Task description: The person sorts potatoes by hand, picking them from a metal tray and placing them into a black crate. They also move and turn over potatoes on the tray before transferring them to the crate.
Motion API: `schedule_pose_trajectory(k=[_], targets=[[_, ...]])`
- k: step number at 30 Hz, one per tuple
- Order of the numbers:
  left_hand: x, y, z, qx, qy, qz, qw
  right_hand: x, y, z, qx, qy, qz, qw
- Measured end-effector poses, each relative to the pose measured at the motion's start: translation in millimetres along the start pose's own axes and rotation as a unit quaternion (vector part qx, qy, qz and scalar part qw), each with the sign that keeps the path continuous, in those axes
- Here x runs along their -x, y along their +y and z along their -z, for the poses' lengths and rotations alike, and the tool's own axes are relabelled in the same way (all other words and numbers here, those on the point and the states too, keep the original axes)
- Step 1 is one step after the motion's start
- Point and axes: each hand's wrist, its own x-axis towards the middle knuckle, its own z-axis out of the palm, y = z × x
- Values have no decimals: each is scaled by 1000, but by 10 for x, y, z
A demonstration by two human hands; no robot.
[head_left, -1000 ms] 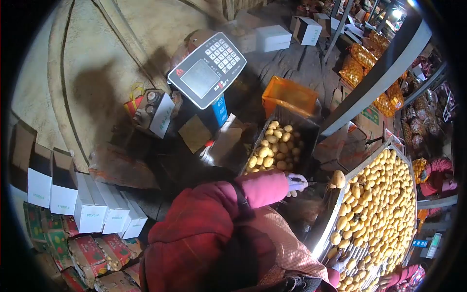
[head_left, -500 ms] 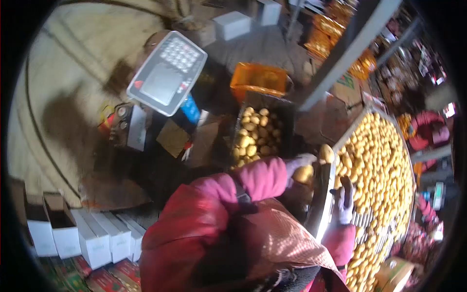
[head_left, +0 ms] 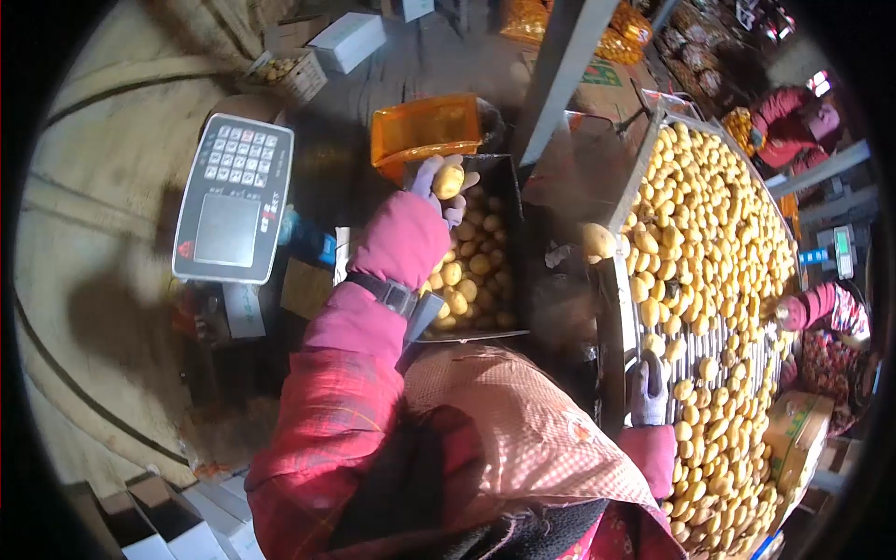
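Note:
My left hand [head_left: 442, 189], in a pale lavender glove, is closed around a potato [head_left: 449, 182]. It is raised over the far end of a dark crate [head_left: 515, 201] partly filled with potatoes [head_left: 467, 271]. My right hand [head_left: 648, 392], gloved too, rests at the near side of the roller table [head_left: 695, 350], by its metal rim [head_left: 613, 327]. Its fingers are stretched out and nothing shows in them. Many potatoes [head_left: 719, 243] cover the rollers. One larger potato [head_left: 597, 243] sits on the rim's corner.
A scale display [head_left: 229, 201] stands left of the crate. Beyond the crate is an orange-lined container [head_left: 425, 131]. A grey post [head_left: 565, 79] rises between it and the table. Co-workers' sleeves [head_left: 812, 308] show on the far side. White boxes [head_left: 173, 523] stand lower left.
My left hand has moved left from beside the table rim to above the crate, carrying the potato. The right hand stays by the rim, lower in view. The view has shifted.

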Motion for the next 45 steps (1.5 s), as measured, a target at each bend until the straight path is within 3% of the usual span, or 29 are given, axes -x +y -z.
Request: schedule_pose_trajectory(k=[2, 4, 6, 8, 10, 12, 14, 16, 17, 18, 20, 21, 24, 26, 28, 30, 32, 34, 36, 40, 45], targets=[[-115, 23, -8, -11, -41, 18, 999, 75, 100, 38, -3, 17, 2, 1000], [-190, -14, 11, 47, -109, 67, 991, 217, 166, 53, -7, 25, -60, 998], [-303, -88, 60, 51, -108, 95, 988, 321, 219, 52, 9, 30, -53, 998], [-307, -152, 52, 74, -184, 123, 972, 364, 244, -16, 21, 68, -36, 997], [-276, -174, 72, 100, -256, 144, 951, 350, 234, -102, -53, 74, -76, 993], [-260, -168, 100, 128, -324, 162, 923, 302, 227, -130, -10, 66, -96, 993], [-157, -147, 10, 136, -313, 187, 921, 268, 278, -155, 1, 65, -134, 989], [10, -203, -165, 182, -151, 185, 954, 228, 462, -186, 7, 80, -112, 990], [-41, -259, -91, 191, -207, 187, 941, 233, 442, -142, 22, 59, -116, 991], [-20, -295, -79, 193, -203, 189, 941, 233, 420, -123, 61, 52, -104, 991], [204, -229, -260, 45, -163, 82, 982, 217, 343, -132, 48, 54, -115, 991], [300, -192, -288, 24, -200, 39, 979, 213, 352, -139, 49, 51, -114, 991], [439, -113, -355, 83, -212, -13, 974, 194, 354, -144, 79, 70, -87, 991], [371, -242, -243, 109, -181, 19, 977, 188, 297, -148, 41, 65, -104, 992], [216, -542, 29, 51, -49, 210, 975, 159, 376, -148, 12, 58, -108, 992], [89, -751, 237, 60, -133, 154, 977, 210, 394, -116, 19, 66, -82, 994], [301, -584, -68, 20, -27, 118, 992, 223, 384, -99, 16, 63, -99, 993], [193, -545, 17, 32, -74, 102, 991, 181, 388, -134, 6, 65, -111, 992], [221, -451, -47, 8, -83, 101, 991, 188, 433, -121, 99, 89, -69, 989], [231, -435, 16, 2, -144, 21, 989, 184, 202, -155, 66, 82, -125, 987], [197, -440, 56, -48, -174, -8, 984, 148, 157, -151, 77, 52, -143, 985]])
